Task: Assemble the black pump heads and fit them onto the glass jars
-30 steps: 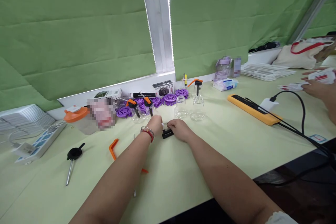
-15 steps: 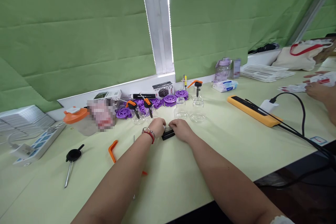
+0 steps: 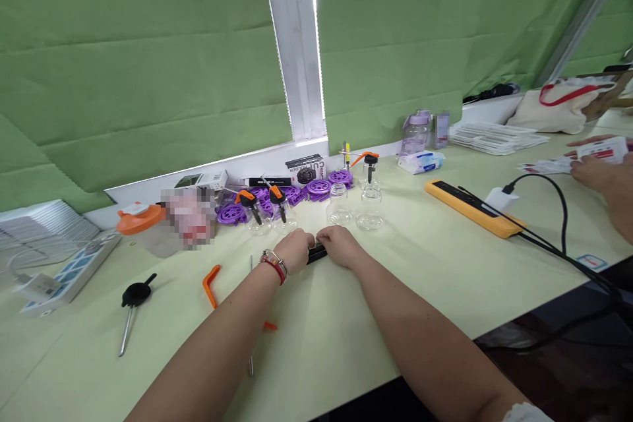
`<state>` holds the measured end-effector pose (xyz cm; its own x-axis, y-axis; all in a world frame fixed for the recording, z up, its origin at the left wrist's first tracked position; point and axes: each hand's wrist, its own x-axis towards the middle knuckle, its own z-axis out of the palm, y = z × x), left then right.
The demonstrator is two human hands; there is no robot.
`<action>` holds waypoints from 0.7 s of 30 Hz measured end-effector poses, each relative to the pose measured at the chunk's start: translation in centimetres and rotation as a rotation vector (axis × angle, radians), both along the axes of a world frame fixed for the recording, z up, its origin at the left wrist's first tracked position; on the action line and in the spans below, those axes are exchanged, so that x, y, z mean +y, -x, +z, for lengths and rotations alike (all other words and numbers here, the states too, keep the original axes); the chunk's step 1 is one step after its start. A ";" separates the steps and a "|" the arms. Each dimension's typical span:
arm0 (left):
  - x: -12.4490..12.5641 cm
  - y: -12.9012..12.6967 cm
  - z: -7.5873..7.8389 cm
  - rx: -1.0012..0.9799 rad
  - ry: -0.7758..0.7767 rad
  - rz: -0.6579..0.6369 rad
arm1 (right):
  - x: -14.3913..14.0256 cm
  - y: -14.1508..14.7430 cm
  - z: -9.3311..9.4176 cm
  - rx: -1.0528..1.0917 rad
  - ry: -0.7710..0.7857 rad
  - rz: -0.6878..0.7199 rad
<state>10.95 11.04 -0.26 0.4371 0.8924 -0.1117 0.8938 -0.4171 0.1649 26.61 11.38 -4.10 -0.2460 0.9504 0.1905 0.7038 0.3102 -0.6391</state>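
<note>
Two bare hands meet over a small black part (image 3: 316,252) on a pale green table (image 3: 445,277).

The part lies between the hands, mostly hidden. The left hand (image 3: 294,250) and right hand (image 3: 339,245) curl their fingers onto it from either side; whether they pinch it cannot be told. Clear glass jars (image 3: 353,206) stand just behind; an orange lever (image 3: 211,283) lies left.

Both hands meeting on pale green table (image 3: 445,290): left hand (image 3: 295,249) and right hand (image 3: 340,244) pinching small black part (image 3: 316,252), near clear glass jars (image 3: 368,208).
</note>
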 end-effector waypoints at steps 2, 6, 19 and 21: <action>0.2 0.1 -0.2 0.015 0.016 -0.001 | 0.0 0.0 0.0 -0.004 0.000 -0.003; 0.7 0.3 -0.7 -0.007 0.056 0.030 | 0.0 0.0 0.1 -0.024 0.007 -0.005; 0.2 -0.2 0.0 -0.045 0.055 0.093 | 0.2 0.0 -0.1 -0.016 0.008 -0.012; -0.1 -0.5 0.2 -0.039 0.054 0.101 | 0.1 0.0 -0.1 -0.016 0.003 -0.011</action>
